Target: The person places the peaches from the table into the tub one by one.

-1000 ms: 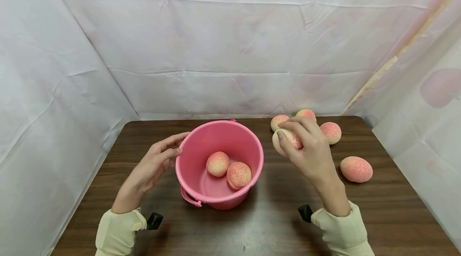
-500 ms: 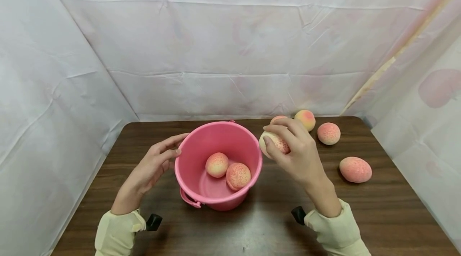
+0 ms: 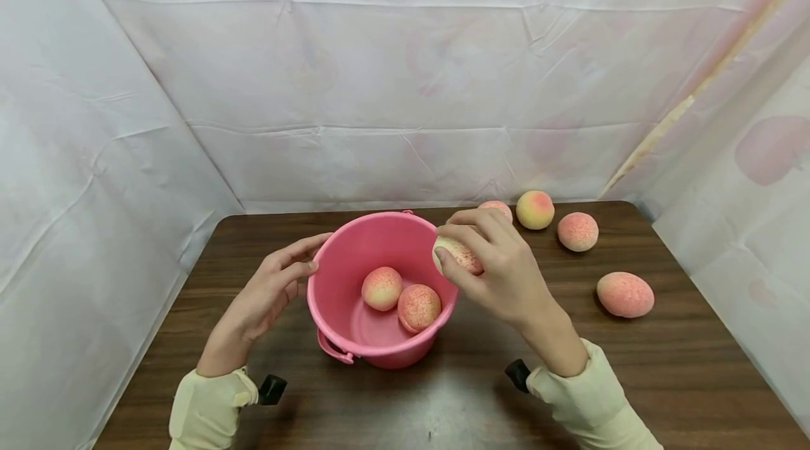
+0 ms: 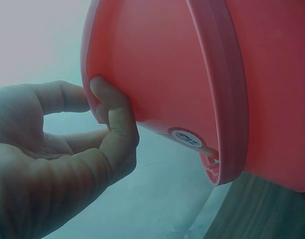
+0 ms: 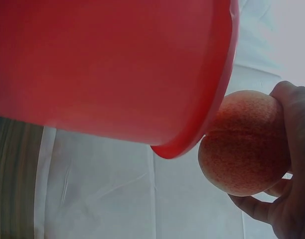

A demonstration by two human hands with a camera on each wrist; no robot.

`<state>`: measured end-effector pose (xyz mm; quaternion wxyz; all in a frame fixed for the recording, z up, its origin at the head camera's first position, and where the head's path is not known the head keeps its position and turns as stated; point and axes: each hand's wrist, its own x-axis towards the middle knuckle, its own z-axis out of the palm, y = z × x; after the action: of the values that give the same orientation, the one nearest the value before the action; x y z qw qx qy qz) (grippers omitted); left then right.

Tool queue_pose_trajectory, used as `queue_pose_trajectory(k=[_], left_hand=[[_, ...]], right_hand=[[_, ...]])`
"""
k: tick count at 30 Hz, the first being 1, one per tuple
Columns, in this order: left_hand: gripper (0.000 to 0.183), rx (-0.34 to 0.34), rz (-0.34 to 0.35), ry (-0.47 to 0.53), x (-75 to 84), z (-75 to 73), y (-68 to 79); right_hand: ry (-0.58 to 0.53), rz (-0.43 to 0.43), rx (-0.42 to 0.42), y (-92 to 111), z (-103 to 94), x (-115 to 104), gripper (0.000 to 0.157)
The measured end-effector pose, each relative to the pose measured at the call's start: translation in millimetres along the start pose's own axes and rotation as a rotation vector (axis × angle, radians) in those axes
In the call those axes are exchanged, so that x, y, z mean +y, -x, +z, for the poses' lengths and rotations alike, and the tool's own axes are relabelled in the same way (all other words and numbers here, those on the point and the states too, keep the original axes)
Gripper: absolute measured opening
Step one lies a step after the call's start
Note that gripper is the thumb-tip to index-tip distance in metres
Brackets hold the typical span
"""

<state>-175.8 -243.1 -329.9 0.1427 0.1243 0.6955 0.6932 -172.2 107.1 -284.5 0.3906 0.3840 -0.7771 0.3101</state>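
Note:
A pink bucket (image 3: 373,242) stands mid-table, with two peaches inside: a pale-and-red peach (image 3: 382,288) and a redder peach (image 3: 419,309). On its left side my left hand (image 3: 268,292) pinches the rim between thumb and fingers, as the left wrist view shows on the bucket (image 4: 157,64). My right hand (image 3: 500,267) grips another peach (image 3: 460,255) at the bucket's right rim. From the right wrist view, this peach (image 5: 244,149) is beside the rim, high up, with fingers and thumb around it.
Several peaches lie on the right of the brown table (image 3: 683,380): a partly hidden peach (image 3: 496,209), a yellow-red peach (image 3: 535,209), a pink peach (image 3: 578,232) and an oblong peach (image 3: 625,294). A white sheet (image 3: 405,84) hangs behind the table.
My right hand has moved left with the peach, from above the right-hand peaches to the bucket's right rim. The left hand and bucket have stayed in place.

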Motion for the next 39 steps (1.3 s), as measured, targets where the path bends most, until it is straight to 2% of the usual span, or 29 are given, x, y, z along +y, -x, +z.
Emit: queue_pose_trajectory(k=[9, 13, 20, 28, 39], left_hand=[[0.049, -0.007, 0.004, 0.013, 0.3, 0.5, 0.0], [0.049, -0.010, 0.006, 0.012, 0.0, 0.5, 0.3], [0.050, -0.021, 0.004, 0.028, 0.2, -0.2, 1.2], [0.051, -0.035, -0.001, 0.054, 1.1, -1.2, 0.2], [0.051, -0.026, -0.043, 0.160, 1.8, -4.8, 2.6]], right_hand=[[0.033, -0.067, -0.077, -6, 9.5, -4, 0.020], [0.044, -0.107, -0.145, -9, 15.1, -6, 0.018], [0.057, -0.147, -0.337, -11, 25.6, -11, 0.021], [0.042, -0.224, -0.489, -16, 41.6, -14, 0.021], [-0.053, -0.245, -0.855, -27, 61.1, -17, 0.024]])
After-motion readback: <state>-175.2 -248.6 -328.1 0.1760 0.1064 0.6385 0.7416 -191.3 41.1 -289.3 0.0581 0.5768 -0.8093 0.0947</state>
